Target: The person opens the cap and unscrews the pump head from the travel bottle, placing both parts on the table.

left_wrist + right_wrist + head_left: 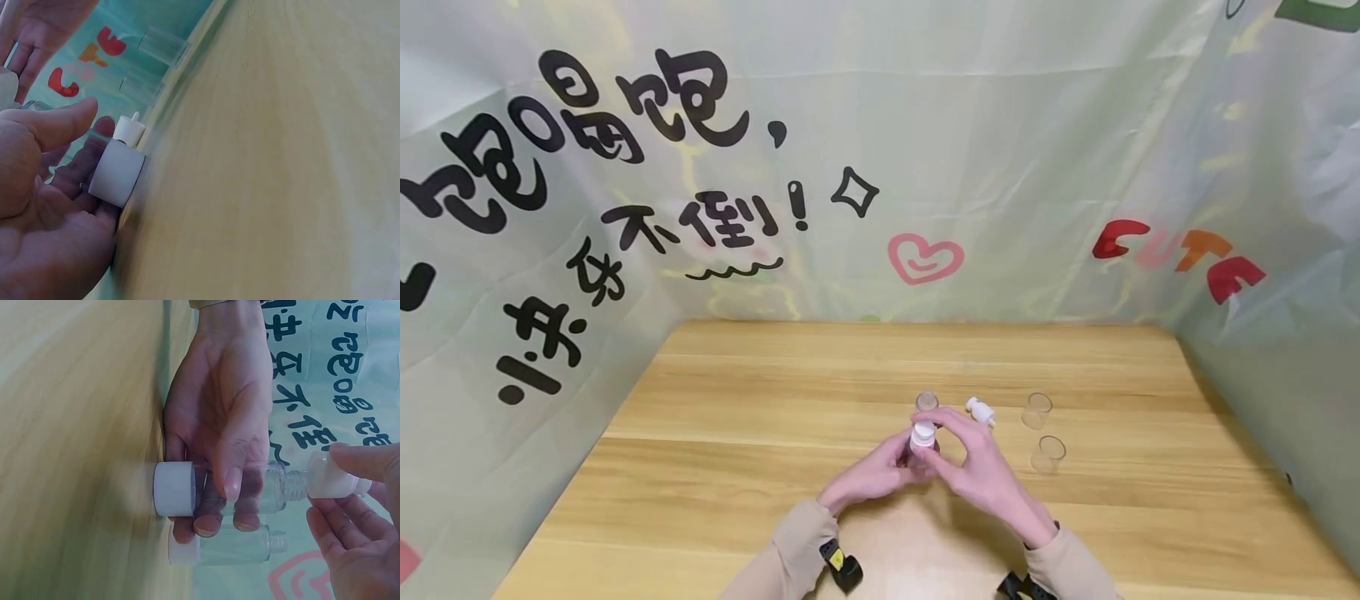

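My left hand (pixel 876 473) grips a clear bottle (pixel 270 487) with a white base (pixel 175 489), fingers behind it and thumb across its front. At the threaded neck, my right hand (pixel 988 467) pinches a white pump top (pixel 328 476) between thumb and fingers. In the right wrist view the top meets the end of the neck, with threads showing below it. The bottle stands upright in the head view, its body mostly hidden by the hands. Just behind it is a second clear bottle (pixel 240 545), its neck bare and its base also white.
Another white pump top (pixel 980 411) lies on the wooden table (pixel 737 467) beyond my right hand. To its right stand two clear cup-shaped covers (pixel 1037 410), one nearer than the other. Printed cloth (pixel 1000 167) walls the table at the back and both sides.
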Tool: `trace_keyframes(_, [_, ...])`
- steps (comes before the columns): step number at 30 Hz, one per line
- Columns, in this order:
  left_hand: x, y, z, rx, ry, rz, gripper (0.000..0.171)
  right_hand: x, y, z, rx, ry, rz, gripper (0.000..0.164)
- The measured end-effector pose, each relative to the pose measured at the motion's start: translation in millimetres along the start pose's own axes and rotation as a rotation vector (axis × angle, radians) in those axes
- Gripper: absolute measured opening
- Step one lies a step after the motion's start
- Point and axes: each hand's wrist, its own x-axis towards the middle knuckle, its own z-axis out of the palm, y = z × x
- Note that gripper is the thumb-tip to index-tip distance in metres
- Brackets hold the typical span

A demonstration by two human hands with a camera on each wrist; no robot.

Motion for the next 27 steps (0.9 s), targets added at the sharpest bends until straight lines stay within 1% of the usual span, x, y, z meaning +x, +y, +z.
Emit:
trace_keyframes(4, [-0.1,0.6,0.3,-0.032,-0.001,-0.015,0.054,1.7,-0.5,-4.9,-0.003,0.057,0.004,0.041])
trace_keyframes(7, [-0.7,0.6,0.7,-0.045,0.001,-0.022,0.056,2.3,-0.1,-10.3,-0.020,0.080,0.023,0.040])
trace_keyframes(9, [-1.2,0.9,1.1,-0.045,0.003,-0.023,0.054,2.1,0.5,-14.5,-0.042,0.083,0.035,0.040])
trace_keyframes(13, [-0.7,2.3,1.5,-0.046,0.004,-0.019,0.041,0.7,3.9,-23.9,-0.137,0.080,0.055,0.042])
trace_keyframes(16, [0.1,2.7,1.5,-0.054,-0.005,-0.011,0.033,-0.6,7.3,-30.2,-0.226,0.061,0.082,0.042])
trace_keyframes(20, [-0.1,2.6,1.5,-0.079,-0.021,0.001,0.030,-1.7,8.7,-35.8,-0.284,0.011,0.128,0.041])
trace_keyframes(24, [-0.4,3.0,1.2,-0.079,-0.023,0.004,0.030,-2.5,7.6,-36.2,-0.281,-0.044,0.176,0.039])
trace_keyframes(27, [-0.1,3.6,0.9,-0.074,-0.023,0.001,0.029,-3.5,5.7,-34.2,-0.246,-0.078,0.237,0.039])
